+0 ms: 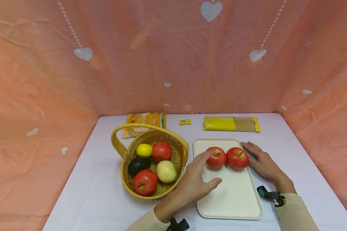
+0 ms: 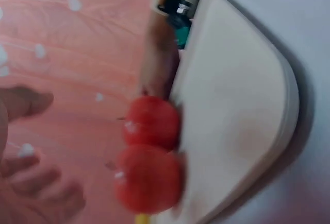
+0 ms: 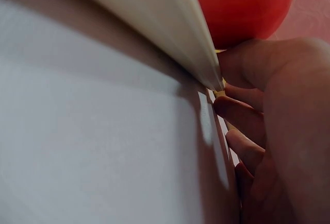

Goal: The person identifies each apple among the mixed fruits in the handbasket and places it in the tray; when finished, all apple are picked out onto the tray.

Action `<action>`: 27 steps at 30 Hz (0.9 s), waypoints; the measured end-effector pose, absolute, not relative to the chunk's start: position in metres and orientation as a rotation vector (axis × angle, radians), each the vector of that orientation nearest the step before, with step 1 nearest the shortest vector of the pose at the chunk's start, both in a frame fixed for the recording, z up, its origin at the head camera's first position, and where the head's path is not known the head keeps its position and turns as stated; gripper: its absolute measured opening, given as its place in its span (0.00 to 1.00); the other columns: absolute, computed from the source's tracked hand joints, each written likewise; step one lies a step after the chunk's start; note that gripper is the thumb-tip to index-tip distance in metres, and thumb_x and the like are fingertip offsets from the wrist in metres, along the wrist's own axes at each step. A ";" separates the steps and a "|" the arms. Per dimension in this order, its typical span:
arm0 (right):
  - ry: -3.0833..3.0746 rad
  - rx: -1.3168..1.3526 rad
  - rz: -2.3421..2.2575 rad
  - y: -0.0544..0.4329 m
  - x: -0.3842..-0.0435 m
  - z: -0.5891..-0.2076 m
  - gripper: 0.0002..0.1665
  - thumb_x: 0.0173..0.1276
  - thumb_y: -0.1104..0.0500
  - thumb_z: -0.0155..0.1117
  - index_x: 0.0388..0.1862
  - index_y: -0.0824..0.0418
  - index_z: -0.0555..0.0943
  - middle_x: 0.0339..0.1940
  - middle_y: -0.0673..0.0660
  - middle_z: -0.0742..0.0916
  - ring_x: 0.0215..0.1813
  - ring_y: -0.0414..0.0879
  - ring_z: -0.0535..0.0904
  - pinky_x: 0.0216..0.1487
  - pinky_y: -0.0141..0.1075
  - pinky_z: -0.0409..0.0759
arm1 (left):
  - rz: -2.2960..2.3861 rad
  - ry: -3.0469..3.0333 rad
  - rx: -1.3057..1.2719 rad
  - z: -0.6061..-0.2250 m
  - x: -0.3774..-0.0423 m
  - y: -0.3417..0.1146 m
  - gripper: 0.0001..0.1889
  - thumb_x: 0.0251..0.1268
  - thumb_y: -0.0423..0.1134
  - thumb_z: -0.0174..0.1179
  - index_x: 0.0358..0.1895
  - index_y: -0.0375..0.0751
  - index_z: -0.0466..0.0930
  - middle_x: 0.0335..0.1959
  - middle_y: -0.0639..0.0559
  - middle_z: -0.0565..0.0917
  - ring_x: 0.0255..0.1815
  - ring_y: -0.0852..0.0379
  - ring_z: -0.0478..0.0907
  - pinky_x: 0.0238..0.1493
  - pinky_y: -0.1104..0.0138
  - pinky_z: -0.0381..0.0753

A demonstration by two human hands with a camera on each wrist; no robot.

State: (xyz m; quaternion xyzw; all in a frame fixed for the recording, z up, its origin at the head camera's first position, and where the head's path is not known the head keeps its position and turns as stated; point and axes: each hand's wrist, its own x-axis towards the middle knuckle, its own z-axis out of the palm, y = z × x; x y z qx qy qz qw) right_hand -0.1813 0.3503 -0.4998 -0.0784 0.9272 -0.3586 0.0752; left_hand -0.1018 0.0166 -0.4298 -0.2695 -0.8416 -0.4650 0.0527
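Two red apples, a left apple (image 1: 217,158) and a right apple (image 1: 237,158), sit side by side on the far half of a cream tray (image 1: 228,199). My left hand (image 1: 196,179) hovers over the tray's left edge, thumb spread from the fingers and nothing held. Its fingertips overlap the left apple in the head view, but the left wrist view shows them apart from both apples. At the tray's right rim lies my right hand (image 1: 261,162), fingers extended beside the right apple. The right wrist view places its thumb (image 3: 242,64) right at the rim, fingers lower down.
Left of the tray stands a wicker basket (image 1: 123,183) with an arched handle, holding two red apples, a lemon, an avocado and a pale green fruit. Behind lie an orange food packet (image 1: 159,119), a small yellow wrapped piece (image 1: 185,122) and a yellow noodle packet (image 1: 231,124).
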 end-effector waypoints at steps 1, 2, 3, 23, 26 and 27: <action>2.781 -0.235 -1.073 0.351 -0.181 -0.500 0.39 0.83 0.54 0.63 0.89 0.54 0.65 0.90 0.71 0.61 0.89 0.75 0.50 0.77 0.83 0.54 | -1.431 -2.533 -0.884 -0.427 -0.099 0.009 0.41 0.62 0.40 0.81 0.79 0.42 0.73 0.76 0.48 0.80 0.77 0.53 0.78 0.79 0.56 0.77; 2.779 -0.235 -1.073 0.351 -0.181 -0.501 0.39 0.83 0.54 0.63 0.89 0.54 0.65 0.90 0.71 0.61 0.89 0.75 0.50 0.77 0.83 0.54 | -1.444 -2.505 -0.956 -0.424 -0.096 0.000 0.40 0.62 0.39 0.81 0.77 0.43 0.74 0.74 0.49 0.82 0.75 0.54 0.79 0.77 0.58 0.79; 2.775 -0.234 -1.073 0.351 -0.181 -0.501 0.39 0.83 0.53 0.63 0.89 0.54 0.65 0.90 0.71 0.61 0.89 0.75 0.50 0.77 0.83 0.54 | -1.464 -2.483 -1.026 -0.421 -0.094 -0.010 0.39 0.62 0.39 0.81 0.77 0.44 0.76 0.74 0.50 0.83 0.74 0.55 0.81 0.76 0.60 0.80; 2.780 -0.241 -1.093 0.352 -0.181 -0.502 0.39 0.83 0.54 0.63 0.88 0.55 0.65 0.89 0.72 0.61 0.89 0.75 0.50 0.77 0.83 0.54 | -1.618 -2.725 -1.057 -0.395 -0.097 -0.199 0.27 0.67 0.34 0.78 0.69 0.47 0.84 0.64 0.49 0.89 0.62 0.47 0.88 0.66 0.60 0.88; 2.778 -0.237 -1.095 0.352 -0.181 -0.501 0.39 0.83 0.54 0.63 0.88 0.55 0.65 0.90 0.72 0.61 0.89 0.75 0.50 0.77 0.83 0.54 | -1.391 -2.850 -0.965 -0.394 -0.097 -0.202 0.27 0.66 0.39 0.80 0.68 0.51 0.85 0.63 0.57 0.89 0.61 0.51 0.88 0.65 0.59 0.88; 2.776 -0.234 -1.096 0.352 -0.180 -0.501 0.39 0.83 0.53 0.63 0.88 0.55 0.65 0.90 0.72 0.61 0.89 0.75 0.50 0.77 0.83 0.54 | -1.302 -2.897 -0.940 -0.394 -0.097 -0.202 0.27 0.66 0.41 0.80 0.67 0.52 0.85 0.62 0.59 0.89 0.60 0.53 0.87 0.65 0.59 0.87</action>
